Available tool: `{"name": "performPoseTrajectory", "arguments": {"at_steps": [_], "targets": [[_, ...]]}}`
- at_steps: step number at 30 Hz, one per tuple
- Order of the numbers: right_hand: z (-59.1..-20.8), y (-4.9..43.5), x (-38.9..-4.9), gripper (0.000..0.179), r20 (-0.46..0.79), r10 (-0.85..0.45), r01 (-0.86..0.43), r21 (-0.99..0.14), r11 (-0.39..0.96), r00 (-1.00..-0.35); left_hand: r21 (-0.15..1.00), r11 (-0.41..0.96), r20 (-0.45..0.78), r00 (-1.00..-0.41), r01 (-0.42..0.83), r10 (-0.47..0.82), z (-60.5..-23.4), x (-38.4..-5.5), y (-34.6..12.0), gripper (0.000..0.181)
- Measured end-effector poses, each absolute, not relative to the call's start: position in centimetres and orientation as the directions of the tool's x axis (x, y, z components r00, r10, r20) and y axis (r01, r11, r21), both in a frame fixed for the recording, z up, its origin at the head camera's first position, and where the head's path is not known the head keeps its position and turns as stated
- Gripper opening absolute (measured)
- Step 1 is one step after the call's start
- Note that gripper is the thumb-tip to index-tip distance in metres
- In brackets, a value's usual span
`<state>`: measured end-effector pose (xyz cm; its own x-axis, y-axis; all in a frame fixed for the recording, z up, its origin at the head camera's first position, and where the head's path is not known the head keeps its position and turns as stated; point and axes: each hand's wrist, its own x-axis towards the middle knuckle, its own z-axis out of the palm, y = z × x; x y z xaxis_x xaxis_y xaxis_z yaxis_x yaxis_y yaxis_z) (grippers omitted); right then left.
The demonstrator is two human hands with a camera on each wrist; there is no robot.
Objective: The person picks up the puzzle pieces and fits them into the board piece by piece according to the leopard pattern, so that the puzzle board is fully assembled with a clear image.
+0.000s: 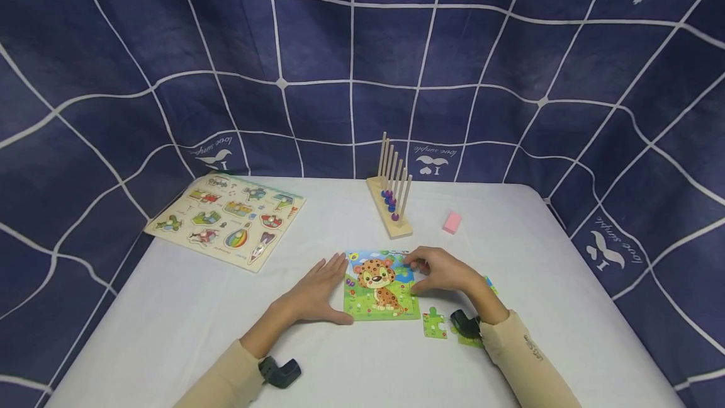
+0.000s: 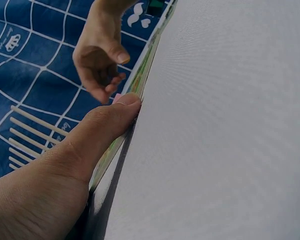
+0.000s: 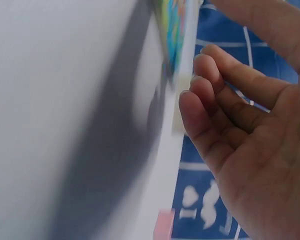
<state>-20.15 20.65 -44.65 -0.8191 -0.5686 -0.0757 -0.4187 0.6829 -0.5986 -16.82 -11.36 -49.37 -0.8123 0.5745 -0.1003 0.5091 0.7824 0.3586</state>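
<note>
A jigsaw puzzle (image 1: 378,300) with a cartoon leopard lies on the white table in the head view. My left hand (image 1: 314,294) rests at its left side, fingers along the upper left edge and thumb at the lower left corner. Over the puzzle's right edge is my right hand (image 1: 443,271), its fingers loosely bent. The right wrist view shows nothing between those fingers. Just below the right hand lies a loose puzzle piece (image 1: 434,325) with green print. A further green piece (image 1: 470,340) is partly hidden by the right wrist, and a bluish one (image 1: 490,285) peeks out beyond the forearm.
Behind the puzzle stands a wooden peg rack (image 1: 400,229) with upright rods and several blue and purple beads. A pink block (image 1: 452,222) lies to its right. At the back left is a wooden knob-puzzle board (image 1: 226,222) with vehicle pictures. A blue checked curtain (image 1: 317,112) surrounds the table.
</note>
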Motion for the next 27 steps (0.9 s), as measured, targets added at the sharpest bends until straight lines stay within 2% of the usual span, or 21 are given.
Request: {"name": "performPoseTrajectory", "arguments": {"at_steps": [8, 19, 27], "targets": [[-44.6, 25.6, -19.5, 0.059, -0.16, -0.473, -0.314, -0.562, 0.765, -0.867, 0.377, 0.774, -0.095, -0.81, 0.508, 0.578, -49.1, -16.8, -11.4, 0.126], [-44.9, 32.0, -18.4, 0.06, -0.185, -0.365, -0.211, -0.552, 0.807, -0.912, 0.364, 0.783, -0.112, -0.81, 0.505, 0.575, -49.3, -16.9, -11.4, 0.128], [-44.9, 34.5, -17.5, 0.059, -0.199, -0.309, -0.159, -0.541, 0.826, -0.93, 0.364, 0.774, -0.1, -0.805, 0.518, 0.585, -49.3, -17.0, -11.4, 0.127]]}}
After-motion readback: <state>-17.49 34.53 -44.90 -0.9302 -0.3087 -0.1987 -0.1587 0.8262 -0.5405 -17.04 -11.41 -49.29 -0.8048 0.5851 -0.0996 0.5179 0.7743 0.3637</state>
